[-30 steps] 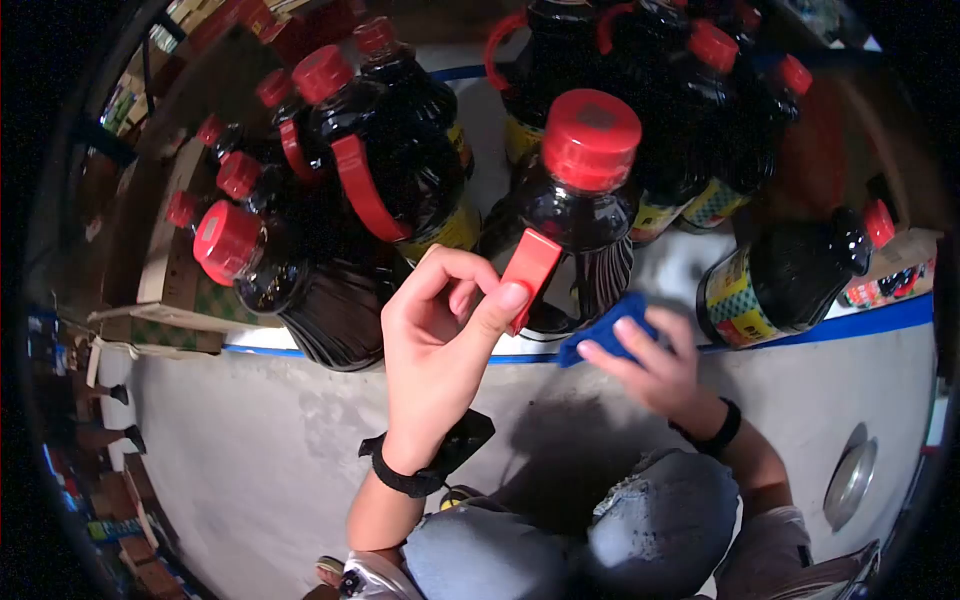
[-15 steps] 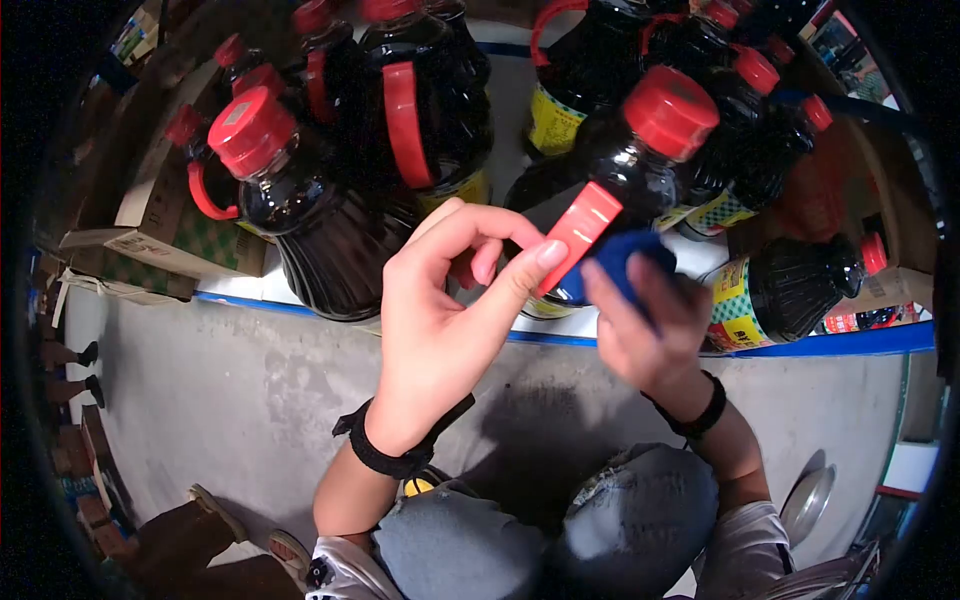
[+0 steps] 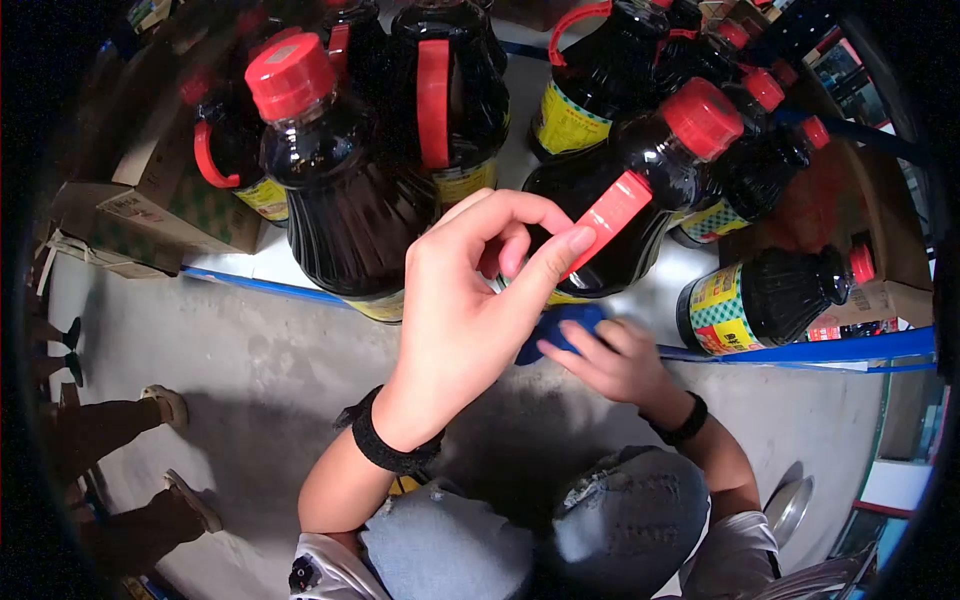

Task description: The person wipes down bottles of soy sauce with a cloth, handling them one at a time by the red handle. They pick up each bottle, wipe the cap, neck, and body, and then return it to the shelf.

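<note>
My left hand (image 3: 465,290) pinches the red handle (image 3: 618,208) of a large dark sauce bottle (image 3: 570,172) with a red cap. The bottle leans to the right, over the front of the shelf. Below its lower end, my right hand (image 3: 618,365) has its fingers closed on a blue cloth (image 3: 572,328), slightly blurred. Left of my hands stands another dark bottle (image 3: 345,215) with a red cap. A smaller dark bottle (image 3: 765,300) with a yellow and green checked label tilts at the right.
More red-capped bottles (image 3: 460,110) crowd the shelf behind. Cardboard boxes (image 3: 190,200) flank them at the left and right. A blue shelf edge (image 3: 800,350) runs along the front. Another person's legs (image 3: 120,430) are at the left; a metal lid-like disc (image 3: 790,508) lies at the lower right.
My right hand and the blue cloth have moved down and left, from the bottle's side to below its lower end. My left hand keeps the handle. The person at the left has shifted their feet.
</note>
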The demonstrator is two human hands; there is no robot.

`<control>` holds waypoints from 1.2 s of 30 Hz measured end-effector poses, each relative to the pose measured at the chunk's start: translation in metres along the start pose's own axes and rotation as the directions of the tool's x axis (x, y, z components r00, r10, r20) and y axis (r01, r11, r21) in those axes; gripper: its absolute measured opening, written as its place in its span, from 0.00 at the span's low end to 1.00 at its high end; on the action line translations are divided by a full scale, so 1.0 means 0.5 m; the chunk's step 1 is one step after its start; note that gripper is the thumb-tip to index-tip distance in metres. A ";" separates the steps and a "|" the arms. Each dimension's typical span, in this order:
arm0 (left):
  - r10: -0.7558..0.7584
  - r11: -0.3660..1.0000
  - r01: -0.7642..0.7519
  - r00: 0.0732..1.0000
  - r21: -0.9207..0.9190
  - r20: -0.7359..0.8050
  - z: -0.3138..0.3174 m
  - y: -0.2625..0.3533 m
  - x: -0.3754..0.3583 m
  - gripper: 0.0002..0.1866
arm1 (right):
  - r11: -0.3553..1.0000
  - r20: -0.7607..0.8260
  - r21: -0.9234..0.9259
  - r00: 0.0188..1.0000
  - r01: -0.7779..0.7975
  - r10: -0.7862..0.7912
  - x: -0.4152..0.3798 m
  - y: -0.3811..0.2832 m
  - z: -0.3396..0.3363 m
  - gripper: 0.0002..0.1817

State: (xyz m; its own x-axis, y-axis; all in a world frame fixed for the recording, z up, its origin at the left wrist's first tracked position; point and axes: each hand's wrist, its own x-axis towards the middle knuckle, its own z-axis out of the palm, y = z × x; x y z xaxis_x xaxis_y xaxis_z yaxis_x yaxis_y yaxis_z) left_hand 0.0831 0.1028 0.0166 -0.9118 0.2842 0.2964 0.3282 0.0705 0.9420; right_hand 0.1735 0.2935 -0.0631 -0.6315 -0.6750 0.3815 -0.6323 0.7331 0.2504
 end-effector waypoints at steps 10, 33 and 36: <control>-0.018 0.999 0.017 1.000 -0.032 -0.005 0.005 0.007 0.001 0.05 | 0.751 -0.070 -0.648 0.972 0.125 -0.223 0.030 0.042 -0.008 0.18; -0.105 0.989 0.109 0.994 -0.105 0.039 0.011 0.003 0.006 0.06 | 0.955 -0.240 -0.204 0.957 -0.215 0.164 0.040 0.025 -0.070 0.16; -0.087 0.986 0.087 0.996 -0.145 0.003 0.013 0.001 0.004 0.06 | 0.924 -0.471 -0.057 0.826 -0.378 0.309 0.074 0.060 -0.109 0.24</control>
State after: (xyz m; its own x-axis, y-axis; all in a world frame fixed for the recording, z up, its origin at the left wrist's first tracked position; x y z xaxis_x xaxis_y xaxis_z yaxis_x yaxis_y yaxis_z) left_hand 0.0833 0.1096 0.0165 -0.9362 0.2799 0.2127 0.2086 -0.0448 0.9770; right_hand 0.1554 0.2952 0.0072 -0.5058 -0.2920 0.8117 -0.3195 0.9375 0.1382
